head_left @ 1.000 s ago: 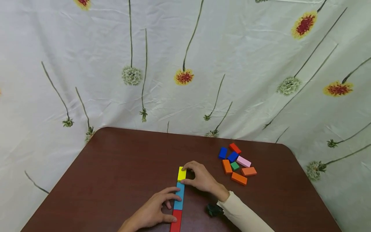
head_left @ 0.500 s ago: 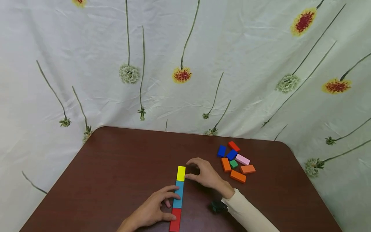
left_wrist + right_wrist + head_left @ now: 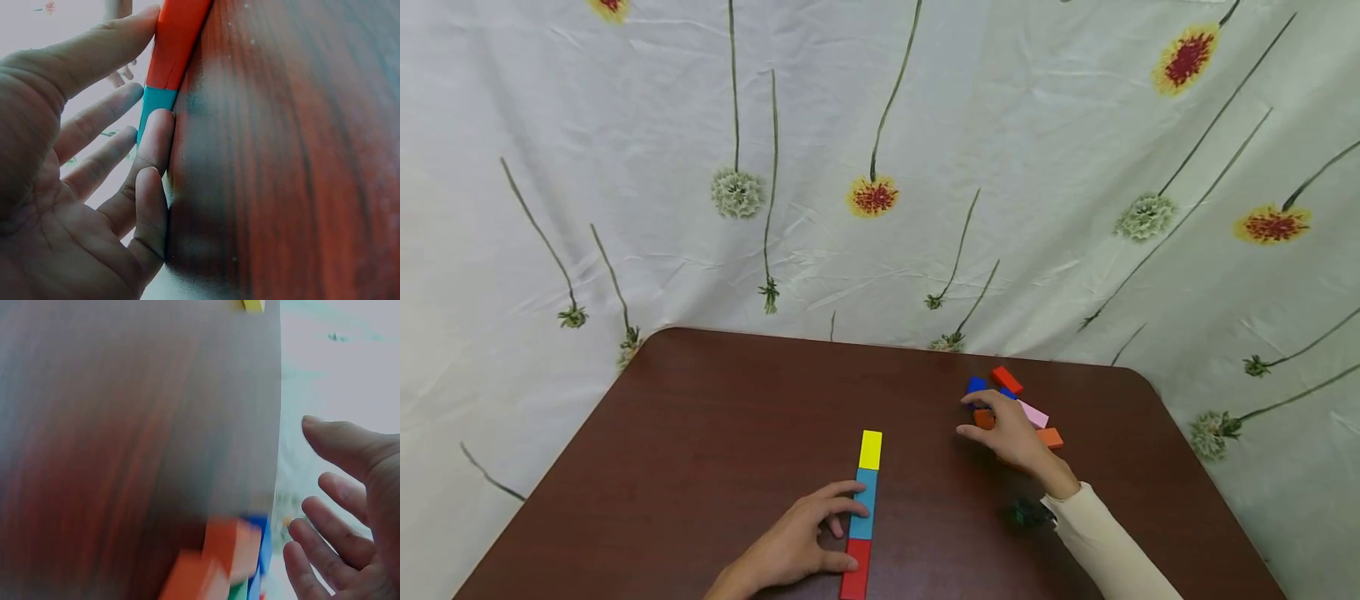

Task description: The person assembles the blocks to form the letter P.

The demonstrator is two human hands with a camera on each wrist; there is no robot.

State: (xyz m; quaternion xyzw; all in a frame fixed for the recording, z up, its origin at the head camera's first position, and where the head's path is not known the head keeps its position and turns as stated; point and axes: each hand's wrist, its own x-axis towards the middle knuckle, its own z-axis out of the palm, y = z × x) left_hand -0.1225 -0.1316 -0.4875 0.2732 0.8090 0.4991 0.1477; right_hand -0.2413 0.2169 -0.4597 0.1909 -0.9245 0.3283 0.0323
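Observation:
A straight row of blocks runs away from me in the head view: a red block (image 3: pixel 861 582) nearest, light blue (image 3: pixel 862 528) in the middle, a yellow block (image 3: pixel 870 450) at the far end. My left hand (image 3: pixel 793 533) rests against the row's left side. Its thumb touches the red block (image 3: pixel 178 47), and its extended fingers lie along the light blue part (image 3: pixel 159 98). My right hand (image 3: pixel 1015 437) hovers over the loose blocks with thumb and fingers spread and nothing between them. It hides part of an orange block (image 3: pixel 984 418) beneath it.
Around my right hand lie a red block (image 3: pixel 1007 380), a pink block (image 3: pixel 1034 414), another orange block (image 3: pixel 1050 437) and blue blocks (image 3: pixel 977 384). The brown table (image 3: pixel 737 400) ends at a flowered cloth (image 3: pixel 820 125) behind. A dark object (image 3: pixel 1028 513) sits by the right sleeve.
My right hand has let go of the yellow block and moved right to the loose blocks. The yellow block stays at the row's end. My left hand keeps its place.

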